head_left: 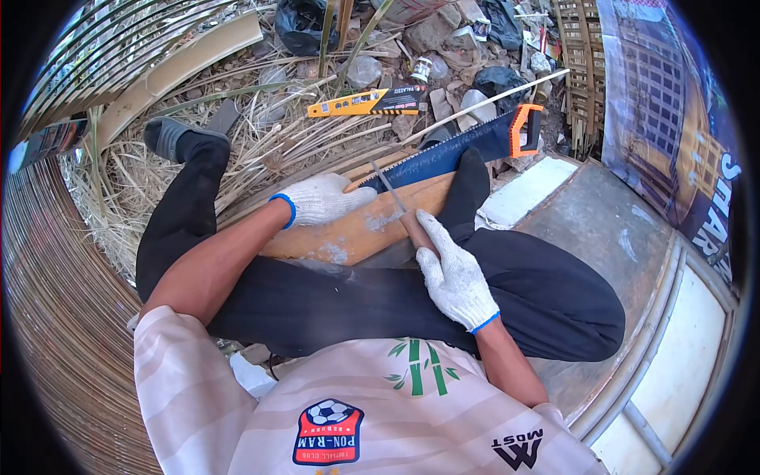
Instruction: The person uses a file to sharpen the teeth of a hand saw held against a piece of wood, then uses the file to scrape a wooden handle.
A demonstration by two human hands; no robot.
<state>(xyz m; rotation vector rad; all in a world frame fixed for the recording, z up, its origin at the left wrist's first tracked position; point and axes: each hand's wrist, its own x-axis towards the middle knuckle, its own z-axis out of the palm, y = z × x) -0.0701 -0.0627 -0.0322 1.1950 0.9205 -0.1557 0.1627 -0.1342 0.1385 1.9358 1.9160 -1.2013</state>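
A hand saw (484, 141) with a dark blue blade and an orange and black handle lies slantwise in front of me, teeth on its far edge. My left hand (317, 199), in a white knit glove with a blue cuff, closes at the blade's narrow end. My right hand (455, 277), gloved the same way, grips the wooden handle of a slim metal file (388, 187). The file's shaft crosses the blade near that narrow end. Under the saw is a worn wooden board (348, 236). My dark-socked foot (473, 178) rests against the blade near the handle.
A yellow and black saw sleeve (364, 103) lies on straw beyond the saw. Stones and plastic litter cover the ground behind. Split bamboo strips (55, 301) curve along the left. A low panel (586, 229) and a printed banner (665, 111) stand at right.
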